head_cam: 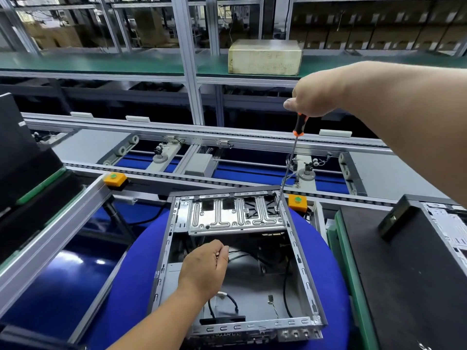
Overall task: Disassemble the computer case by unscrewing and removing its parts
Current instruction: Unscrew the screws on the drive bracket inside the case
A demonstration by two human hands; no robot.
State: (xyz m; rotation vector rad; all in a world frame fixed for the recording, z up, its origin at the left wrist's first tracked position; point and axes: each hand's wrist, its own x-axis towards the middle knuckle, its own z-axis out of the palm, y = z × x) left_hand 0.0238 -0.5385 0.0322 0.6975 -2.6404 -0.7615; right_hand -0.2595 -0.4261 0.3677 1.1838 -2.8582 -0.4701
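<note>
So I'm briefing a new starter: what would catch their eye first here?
Probably the long orange-handled screwdriver, held by the right hand, its tip at the metal drive bracket at the far end of the open computer case. Next, the left hand hovering over the case's interior cables.

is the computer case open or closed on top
Open: the computer case has no top panel, so loose cables and the metal drive bracket inside show.

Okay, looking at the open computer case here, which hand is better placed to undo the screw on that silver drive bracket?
Right. The right hand grips the orange-and-black screwdriver, tip at the stamped silver metal bracket's far right corner. The left hand hangs over the open grey computer case, toolless.
</note>
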